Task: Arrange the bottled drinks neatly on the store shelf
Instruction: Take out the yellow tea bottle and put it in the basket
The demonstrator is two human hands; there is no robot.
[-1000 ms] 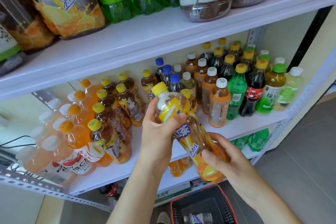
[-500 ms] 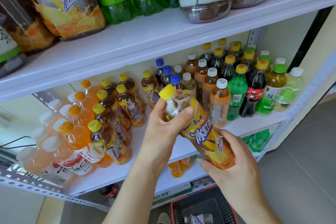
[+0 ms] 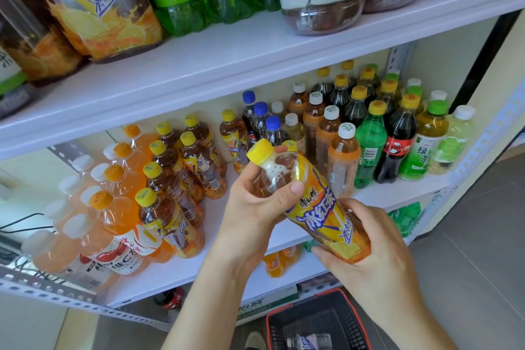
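An iced tea bottle [image 3: 318, 207] with a yellow cap and a yellow label lies tilted in both my hands, cap up and to the left, in front of the middle shelf [image 3: 284, 233]. My left hand [image 3: 255, 207] grips its neck and shoulder. My right hand [image 3: 372, 244] cups its base from below. Foam shows under the cap. Behind it, rows of the same iced tea bottles [image 3: 181, 179] stand on the shelf, left of a bare strip of shelf board.
Orange drink bottles [image 3: 113, 224] fill the shelf's left end; blue-capped cola, tea, green soda and dark cola bottles [image 3: 369, 145] fill the right. Large bottles stand on the upper shelf [image 3: 227, 60]. A red-rimmed basket [image 3: 318, 321] with one bottle sits on the floor below.
The bottle rose from low near the shelf edge and tilted flatter, cap swinging to the left. Both hands kept their hold, and the label now faces me.
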